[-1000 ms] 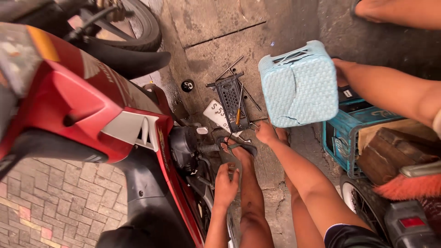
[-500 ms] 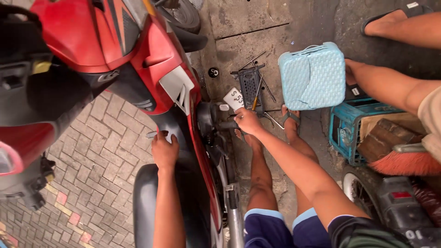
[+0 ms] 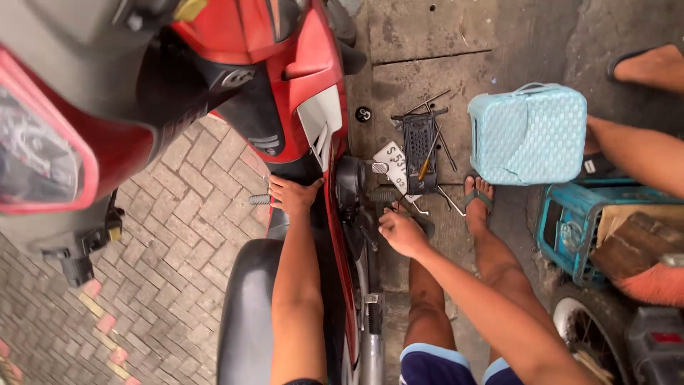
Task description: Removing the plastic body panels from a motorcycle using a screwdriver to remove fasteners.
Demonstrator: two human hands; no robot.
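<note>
A: Head view, largest item first: a red and black scooter fills the left and centre, its black seat at the lower edge, standing partly on brick paving and partly on a concrete floor.

B: Next in size?

A: A light blue woven plastic stool lies on the concrete at right. Below it sits a teal crate with a broom head over its corner, and a wheel beside it.

B: Position of the hands?

A: The left hand is curled over the scooter's left side panel, fingers gripping the edge, just beside a threaded bolt end. The right hand is closed at the engine side, close to the black foot peg; what it grasps I cannot tell, as the fingers hide it.

B: Smaller items?

A: A black tool tray holding a yellow-handled screwdriver lies on the floor beyond the engine, touching a white plate. Loose rods lie around the tray. The person's sandalled foot rests just beside them. Another person's leg crosses behind the stool.
</note>
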